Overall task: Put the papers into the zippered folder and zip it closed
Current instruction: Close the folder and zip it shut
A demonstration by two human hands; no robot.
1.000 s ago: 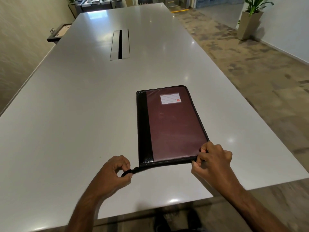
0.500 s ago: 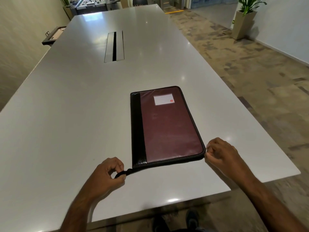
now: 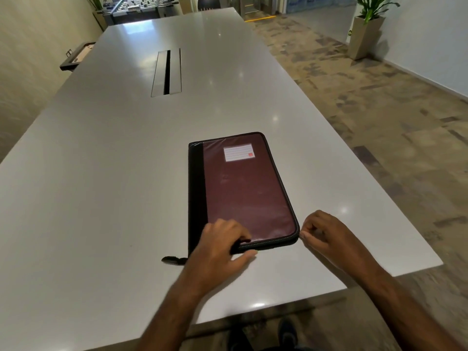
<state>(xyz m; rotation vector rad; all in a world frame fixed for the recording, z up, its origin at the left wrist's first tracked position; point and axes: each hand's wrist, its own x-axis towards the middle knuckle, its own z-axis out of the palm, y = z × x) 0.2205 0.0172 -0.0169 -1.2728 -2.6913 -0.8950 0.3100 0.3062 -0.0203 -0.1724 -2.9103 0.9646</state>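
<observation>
Lower centre of the frame: we see the zippered folder (image 3: 243, 191) lying flat and shut on the grey tabletop (image 3: 101, 173), no papers in sight, so we judge the task at its last step, the zip run round to the near right corner. The left hand (image 3: 222, 245) grips the folder's near edge, fingers on the cover, thumb under the rim. The right hand (image 3: 321, 233) sits just beside the corner, fingers curled; whether it pinches the zip pull we cannot tell. The wrist strap (image 3: 173, 260) lies loose at lower left. Next, we think: confirm the zip is seated, then let go.
</observation>
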